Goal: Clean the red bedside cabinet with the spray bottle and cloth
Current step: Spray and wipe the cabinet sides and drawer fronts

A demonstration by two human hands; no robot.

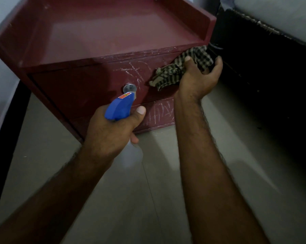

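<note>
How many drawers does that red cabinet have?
2. The upper drawer, with a round knob, is where the right hand holds the cloth; the lower drawer sits beneath, partly hidden by the left hand and spray bottle.

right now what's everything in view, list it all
bedside cabinet: one, red, centre, white scratches on its drawer fronts
drawer knob: one, silver, upper drawer front
spray bottle: one, blue head, just in front of the knob
cloth: one, dark and beige check, against the upper drawer's right end
bed base: one, dark, right of the cabinet
mattress: one, white, top right
floor: pale grey tiles
left-hand grip: holds the spray bottle
right-hand grip: holds the cloth
</note>
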